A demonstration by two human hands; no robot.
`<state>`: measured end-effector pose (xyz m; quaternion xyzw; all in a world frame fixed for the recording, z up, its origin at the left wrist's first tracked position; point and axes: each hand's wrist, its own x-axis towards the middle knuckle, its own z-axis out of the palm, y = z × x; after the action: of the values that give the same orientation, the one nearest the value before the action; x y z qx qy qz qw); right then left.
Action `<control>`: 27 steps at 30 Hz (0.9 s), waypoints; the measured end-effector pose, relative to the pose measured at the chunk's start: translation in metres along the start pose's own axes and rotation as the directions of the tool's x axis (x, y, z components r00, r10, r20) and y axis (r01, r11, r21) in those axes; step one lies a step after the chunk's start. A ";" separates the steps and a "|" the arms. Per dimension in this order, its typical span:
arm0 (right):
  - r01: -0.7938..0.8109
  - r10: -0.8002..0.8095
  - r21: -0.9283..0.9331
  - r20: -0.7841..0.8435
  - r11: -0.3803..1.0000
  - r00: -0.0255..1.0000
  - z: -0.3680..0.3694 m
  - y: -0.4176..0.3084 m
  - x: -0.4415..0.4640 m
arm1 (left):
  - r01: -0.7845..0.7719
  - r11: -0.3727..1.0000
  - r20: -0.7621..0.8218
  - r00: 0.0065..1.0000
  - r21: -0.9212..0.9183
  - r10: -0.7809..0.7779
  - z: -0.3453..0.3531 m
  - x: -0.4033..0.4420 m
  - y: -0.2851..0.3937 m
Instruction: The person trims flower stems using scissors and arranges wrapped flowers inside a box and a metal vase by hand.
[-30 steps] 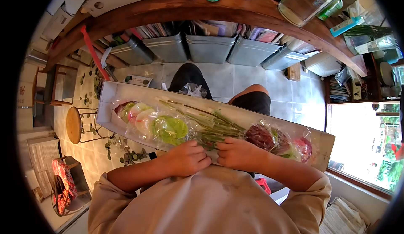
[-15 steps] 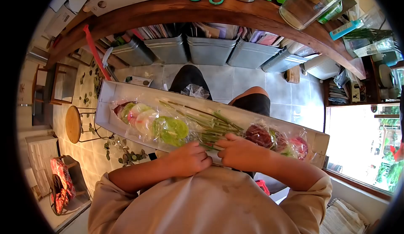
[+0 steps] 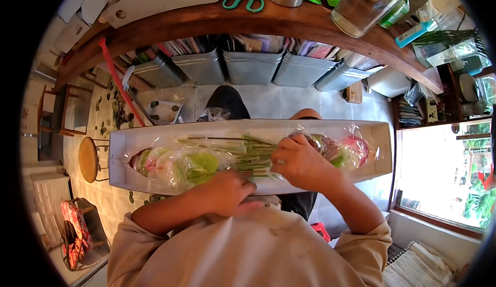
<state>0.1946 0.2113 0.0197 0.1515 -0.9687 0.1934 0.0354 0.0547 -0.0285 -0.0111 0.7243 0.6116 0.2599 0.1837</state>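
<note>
Obs.: long, shallow white box (image 3: pixel 258 127).
Left of left grip (image 3: pixel 227 190), inside box: round lime-green bloom (image 3: pixel 203 164), crinkled clear film (image 3: pixel 175 176). Left grip: blurred, fingers curled, cannot tell hold. Between grips, just beyond: slim green stems (image 3: pixel 243 152). Right grip (image 3: pixel 293 155): palm down, fingers bent at stem ends, cannot tell hold. Right of it: pink bloom (image 3: pixel 357 150), film-wrapped.

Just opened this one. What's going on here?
A person is handling flowers in a long open box. Plastic-wrapped blooms lie toward both ends, with stems in the middle. The right hand is over the stems, beside a dark red bloom; the left hand is at the near edge. Whether either hand grips anything is unclear.
</note>
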 end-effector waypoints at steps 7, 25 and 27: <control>-0.177 0.169 0.005 -0.325 0.984 0.931 0.036 -0.024 -0.029 | 0.046 0.996 -0.178 0.984 0.074 -0.032 0.008 0.056 -0.008; -0.728 0.783 0.296 -0.145 0.618 0.605 0.047 -0.048 -0.083 | -0.230 0.970 0.166 0.962 0.079 0.215 0.017 0.065 -0.015; -0.747 0.791 0.273 -0.112 0.607 0.602 0.042 -0.054 -0.080 | -0.268 0.952 0.239 0.943 0.146 0.229 0.020 0.067 -0.014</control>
<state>0.2870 0.1698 -0.0093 -0.3019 -0.9039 0.3003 0.0404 0.0635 0.0404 -0.0248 0.8336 0.5114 0.1443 0.1508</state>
